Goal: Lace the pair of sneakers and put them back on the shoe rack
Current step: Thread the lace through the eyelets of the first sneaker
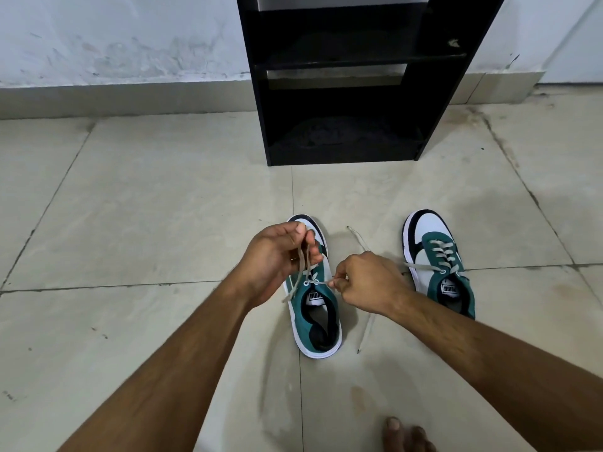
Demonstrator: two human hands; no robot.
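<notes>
We are pinching the lace (301,256) in our left hand (277,252) and right hand (365,278), pulling evenly so the sneaker (313,308) is tightening without twisting.

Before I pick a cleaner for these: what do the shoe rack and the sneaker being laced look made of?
Shoe rack: likely laminated board, matte black; flat square-edged panels, a pale chip on its right side. Sneaker: green upper looks like suede or canvas, dull and non-reflective; white toe panel smoother, perhaps synthetic leather; white sole probably rubber.
</notes>
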